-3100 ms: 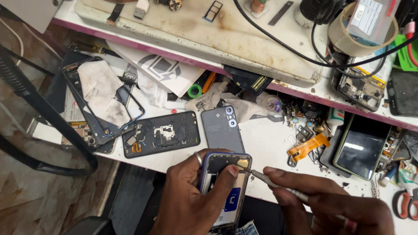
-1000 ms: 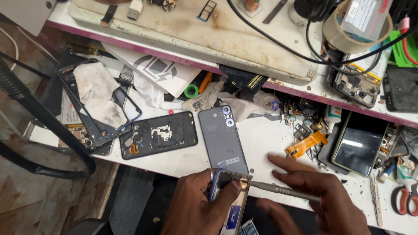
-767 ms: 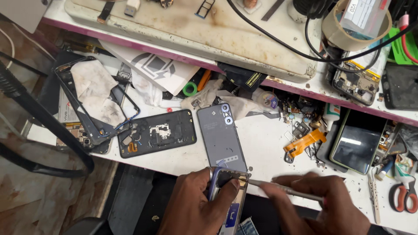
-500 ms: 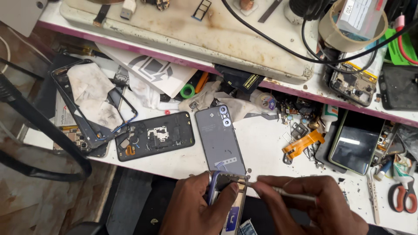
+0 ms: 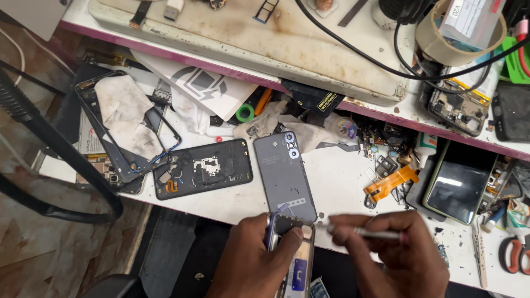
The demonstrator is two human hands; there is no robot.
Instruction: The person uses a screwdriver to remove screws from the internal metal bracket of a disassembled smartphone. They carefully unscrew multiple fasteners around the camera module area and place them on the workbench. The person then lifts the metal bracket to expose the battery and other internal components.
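opened phone (image 5: 291, 259) now tilted more upright in left hand (image 5: 251, 265), right hand (image 5: 397, 254) pulled nearer, tool tip (image 5: 323, 225) at its top edge

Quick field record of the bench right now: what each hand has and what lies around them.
left hand: left hand grips an opened phone at the bench's front edge, thumb across its upper end
right hand: right hand holds a thin metal tool, tip pointing at the phone's top corner
just beyond: grey back cover lying flat, camera end away from the person
left of it: black opened phone body; empty phone frame with white cloth
right side: orange flex cable; dark-screened phone; scissors
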